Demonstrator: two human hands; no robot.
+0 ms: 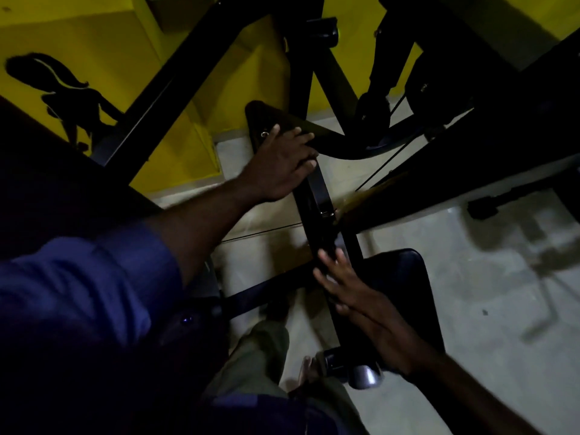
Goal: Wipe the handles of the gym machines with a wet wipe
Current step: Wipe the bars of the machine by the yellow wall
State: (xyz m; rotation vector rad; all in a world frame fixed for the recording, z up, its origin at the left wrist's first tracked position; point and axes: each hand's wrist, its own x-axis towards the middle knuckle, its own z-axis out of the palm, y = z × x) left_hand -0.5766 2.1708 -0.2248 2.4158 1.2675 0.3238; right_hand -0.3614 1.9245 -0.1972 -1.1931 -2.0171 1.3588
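Observation:
The scene is dim. A black gym machine bar (317,211) runs from a dark triangular pad (270,116) down to a black seat pad (405,290). My left hand (279,164) lies palm down on the upper end of the bar, fingers curled over it beside the triangular pad. My right hand (348,287) hovers lower down at the bar, fingers spread, blurred by motion, and holds nothing that I can see. No wet wipe shows in either hand. A short handle with a silver end cap (361,372) sticks out below the seat pad.
Black frame beams (175,89) cross in front of a yellow wall (103,32). A thin cable (260,234) runs left of the bar. More black machine parts (502,98) fill the upper right. The floor (489,324) is pale tile. My leg and foot (266,356) stand below.

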